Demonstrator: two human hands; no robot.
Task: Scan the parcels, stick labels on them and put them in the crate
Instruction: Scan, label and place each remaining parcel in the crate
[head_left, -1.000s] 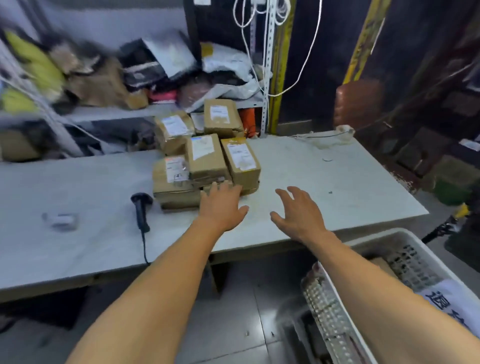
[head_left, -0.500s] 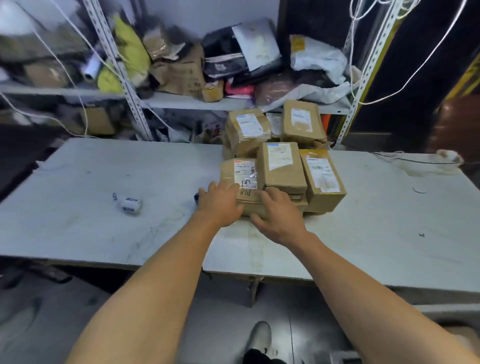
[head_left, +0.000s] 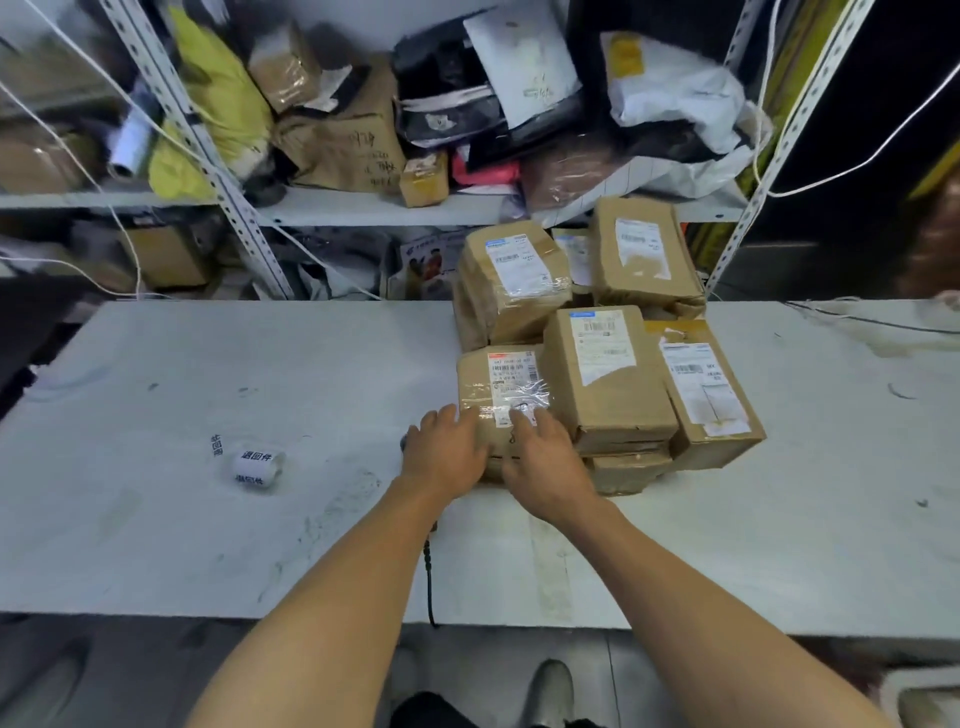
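Closest to you a black cable (head_left: 429, 582) hangs over the near edge of the white, scuffed counter (head_left: 156, 519). Your left hand (head_left: 447, 457) and right hand (head_left: 545, 467) both sit on the near end of the front-left parcel (head_left: 498, 400), fingers fairly straight and spread flat on top, so neither grip is really clenched, just pressing on it. That parcel is a brown cardboard box, wrapped in shiny clear tape, with a white barcode label on top; its long axis runs away from you. It lies at the left front of a cluster of similar boxes near the middle of the counter. Just right of it a taller parcel (head_left: 608, 379) sits stacked on another box, and further right is one more (head_left: 706, 389), both with white labels and pointing away from you too. Off to your left a small white label roll (head_left: 255, 466) lies on its side. Behind, two more parcels (head_left: 514, 275) lean up against the metal shelf (head_left: 363, 208), which is stuffed with crumpled bags and cartons
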